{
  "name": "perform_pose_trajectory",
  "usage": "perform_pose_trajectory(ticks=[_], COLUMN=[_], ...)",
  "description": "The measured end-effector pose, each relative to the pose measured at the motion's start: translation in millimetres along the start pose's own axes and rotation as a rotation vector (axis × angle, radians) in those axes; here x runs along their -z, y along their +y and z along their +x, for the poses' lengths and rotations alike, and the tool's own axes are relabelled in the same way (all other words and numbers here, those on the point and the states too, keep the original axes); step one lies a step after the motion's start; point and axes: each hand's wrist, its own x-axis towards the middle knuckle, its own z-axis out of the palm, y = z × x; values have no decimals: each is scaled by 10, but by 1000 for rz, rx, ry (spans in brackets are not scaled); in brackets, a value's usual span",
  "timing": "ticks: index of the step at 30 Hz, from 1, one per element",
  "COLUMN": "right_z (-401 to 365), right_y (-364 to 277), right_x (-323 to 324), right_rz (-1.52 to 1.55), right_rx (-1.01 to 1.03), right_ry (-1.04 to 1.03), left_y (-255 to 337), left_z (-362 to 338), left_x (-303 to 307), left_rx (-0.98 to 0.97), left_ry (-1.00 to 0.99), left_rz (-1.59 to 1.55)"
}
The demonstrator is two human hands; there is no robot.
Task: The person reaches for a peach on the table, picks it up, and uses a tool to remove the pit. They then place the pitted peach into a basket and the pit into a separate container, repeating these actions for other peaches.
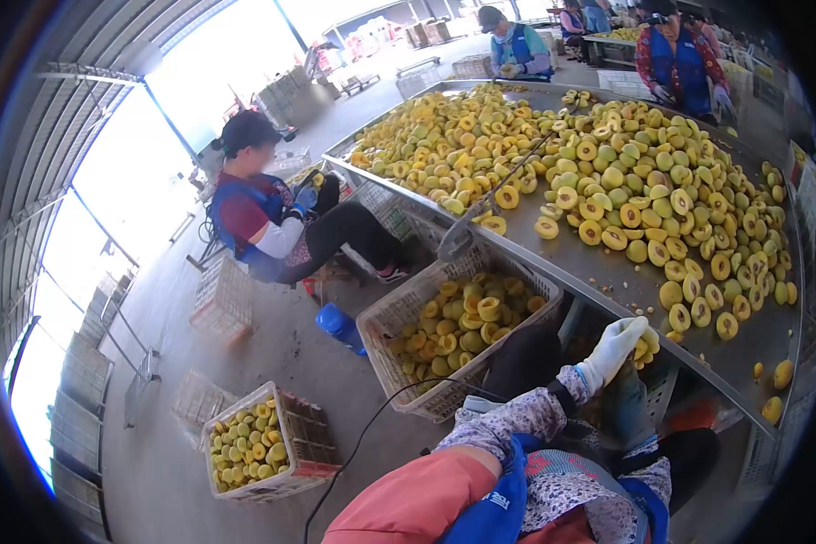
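Note:
My left hand (613, 352), in a white glove, is at the near edge of the metal table (598, 299). Its fingers are curled over yellow peach halves (646, 346), partly hidden by the glove. My right hand does not show; only a patterned sleeve (646, 467) appears near my lap. Heaped on the table are many halved yellow peaches (626, 172), some with the brown pit hollow facing up. Just left of my arm stands a plastic crate (372, 331) filled with peach halves (467, 322).
Another crate of peaches (249, 444) rests on the floor at lower left. A black cable (363, 435) runs across the floor. A metal rod (508, 177) lies over the table. One co-worker (267, 199) sits at left; others (517, 50) work beyond the table.

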Motion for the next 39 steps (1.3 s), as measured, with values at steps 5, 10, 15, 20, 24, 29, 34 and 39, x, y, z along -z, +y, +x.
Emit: perform_pose_trajectory(ticks=[5, 10, 15, 20, 24, 29, 34, 39], right_z=[-171, -257, -383, -294, 131, 28, -29, 40], right_y=[304, 445, 723, 614, -536, -405, -298, -299], right_x=[10, -8, 80, 71, 490, 462, 429, 560], right_rz=[-106, 1102, 1605, 2091, 625, 1544, 692, 1490], right_rx=[61, -695, -906, -542, -292, -1090, -296, -1115], right_ry=[-308, -266, -494, -679, -410, -443, -210, -509], left_y=[173, 307, 252, 247, 214, 83, 133, 58], left_z=[-21, -144, -127, -122, -46, 30, 56, 21], left_x=[5, 40, 115, 48, 118, 83, 2, -80], left_rx=[-29, -36, -48, 75, 50, 95, 127, 279], left_ry=[-70, -139, -150, -143, -248, -159, -218, 28], left_rz=[267, 233, 377, 11, 226, 226, 502, 85])
